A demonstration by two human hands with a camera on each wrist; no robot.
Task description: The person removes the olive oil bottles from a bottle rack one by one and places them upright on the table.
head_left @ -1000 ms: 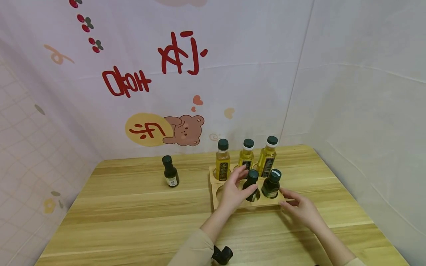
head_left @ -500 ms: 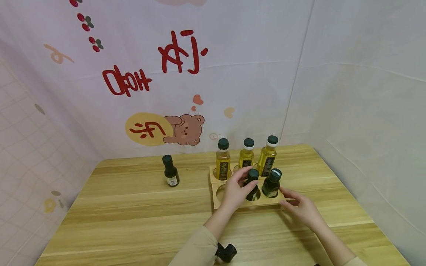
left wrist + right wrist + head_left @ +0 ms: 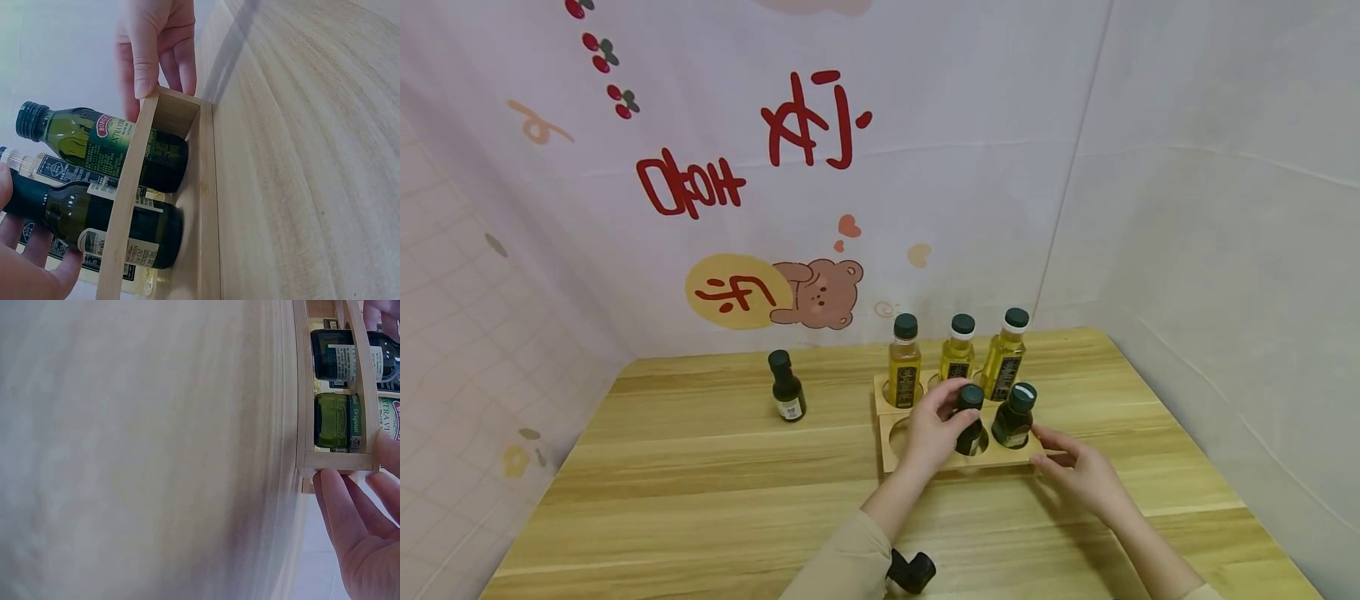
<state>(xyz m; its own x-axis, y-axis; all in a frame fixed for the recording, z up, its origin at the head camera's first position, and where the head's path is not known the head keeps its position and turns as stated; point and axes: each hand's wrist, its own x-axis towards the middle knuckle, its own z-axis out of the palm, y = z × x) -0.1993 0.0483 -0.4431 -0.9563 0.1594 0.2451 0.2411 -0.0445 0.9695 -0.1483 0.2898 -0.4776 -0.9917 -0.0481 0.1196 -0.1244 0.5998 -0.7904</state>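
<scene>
My left hand [image 3: 931, 429] grips a dark olive oil bottle [image 3: 69, 209] by its capped neck, thumb on the near side. That bottle stands in the middle front hole of a two-tier wooden rack [image 3: 887, 458]; its base rests on the rack's floor in the left wrist view. With my right hand [image 3: 1086, 479] I hold the rack's right front corner, thumb on the top board and fingers against the end. Beside that hand, a green olive oil bottle [image 3: 1015, 421] stands in the right front hole. The left front hole holds no bottle.
Three yellow oil bottles fill the rear tier: a left one [image 3: 904, 367], a middle one [image 3: 958, 354] and a right one [image 3: 1004, 358]. Another small dark bottle [image 3: 787, 392] stands on the wooden table [image 3: 722, 500], left of the rack. A printed cloth [image 3: 962, 167] hangs behind.
My left hand has closed from loosely spread fingers beside the dark bottle to a grip on its neck. The right hand stays at the rack's corner.
</scene>
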